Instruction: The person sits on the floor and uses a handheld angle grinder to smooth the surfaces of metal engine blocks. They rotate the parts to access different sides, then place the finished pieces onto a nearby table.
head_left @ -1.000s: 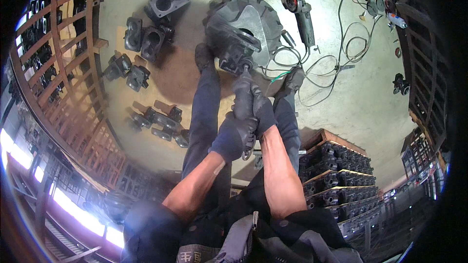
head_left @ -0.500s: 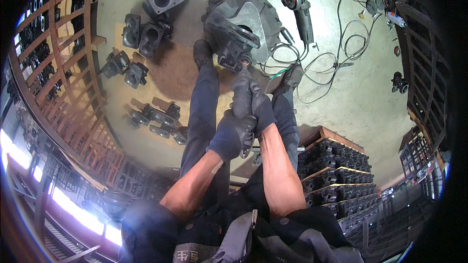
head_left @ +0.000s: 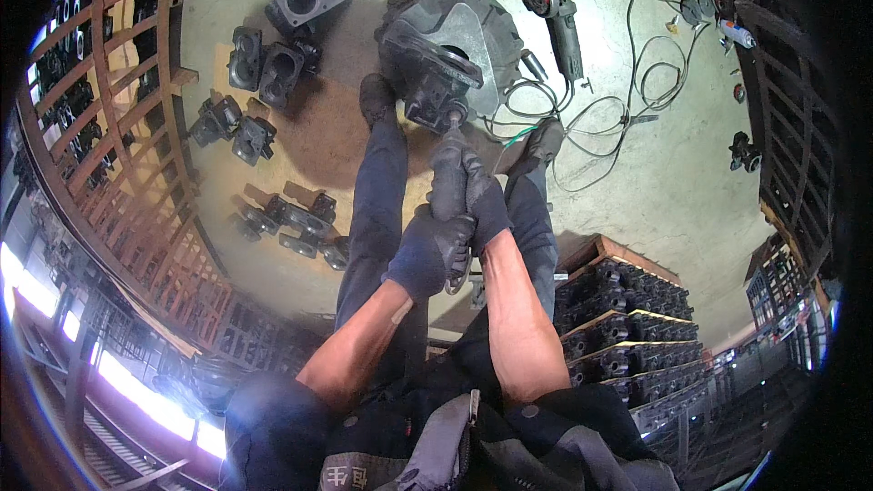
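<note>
Both my gloved hands hold a dark die grinder [head_left: 447,184] that points away from me. My left hand [head_left: 436,244] is closed round its rear end, and my right hand [head_left: 485,193] grips its body farther forward, from the right side. The tip of the grinder meets a round port on the near end of a black metal casting [head_left: 427,82]; how deep it goes in is hidden. The casting leans on a large knobbly black tyre [head_left: 498,23] with a flat grey plate [head_left: 482,32] on top.
A corded angle grinder [head_left: 566,36] lies right of the tyre, its cables [head_left: 627,118] looped over the floor. Several castings [head_left: 282,68] stand at the left. Stacked castings [head_left: 627,318] fill a pallet at the near right. Brown racks [head_left: 109,64] line the left side.
The grinder and both hands have shifted very slightly left. The orange glow inside the casting's port has faded. The casting stays in place.
</note>
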`<state>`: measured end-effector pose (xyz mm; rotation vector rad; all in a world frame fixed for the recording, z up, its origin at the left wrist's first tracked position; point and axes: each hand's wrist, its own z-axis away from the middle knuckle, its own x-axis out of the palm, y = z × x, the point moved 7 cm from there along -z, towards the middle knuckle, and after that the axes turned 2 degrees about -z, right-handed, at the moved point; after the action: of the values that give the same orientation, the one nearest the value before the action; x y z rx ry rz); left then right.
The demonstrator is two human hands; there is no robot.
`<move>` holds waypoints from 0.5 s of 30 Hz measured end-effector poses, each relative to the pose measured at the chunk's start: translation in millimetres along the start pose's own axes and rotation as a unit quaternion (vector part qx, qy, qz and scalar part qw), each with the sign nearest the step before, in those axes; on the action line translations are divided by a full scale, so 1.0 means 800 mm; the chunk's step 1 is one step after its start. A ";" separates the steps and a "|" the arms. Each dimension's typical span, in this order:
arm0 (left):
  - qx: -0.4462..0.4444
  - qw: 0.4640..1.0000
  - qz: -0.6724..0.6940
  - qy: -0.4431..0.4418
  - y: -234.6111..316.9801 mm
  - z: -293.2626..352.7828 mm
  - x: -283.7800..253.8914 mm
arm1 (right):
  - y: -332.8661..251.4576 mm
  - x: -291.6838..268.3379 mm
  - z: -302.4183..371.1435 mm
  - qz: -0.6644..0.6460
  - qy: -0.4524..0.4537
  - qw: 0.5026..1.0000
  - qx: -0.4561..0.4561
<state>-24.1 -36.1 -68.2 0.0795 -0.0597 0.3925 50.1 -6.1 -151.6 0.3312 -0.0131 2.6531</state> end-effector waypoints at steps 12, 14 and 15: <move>-0.019 1.000 0.000 -0.013 -0.016 -0.011 -0.010 | 0.009 -0.018 -0.015 0.018 0.031 0.999 -0.019; -0.017 1.000 -0.007 -0.011 -0.025 -0.017 -0.015 | 0.012 -0.021 -0.018 0.023 0.037 0.999 -0.022; -0.014 1.000 -0.013 -0.011 -0.023 -0.018 -0.015 | 0.013 -0.023 -0.019 0.025 0.040 0.999 -0.025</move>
<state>-27.7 -56.4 -84.3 0.0573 -0.0854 0.3646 58.3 -22.4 -170.3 0.2116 -0.0631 2.7083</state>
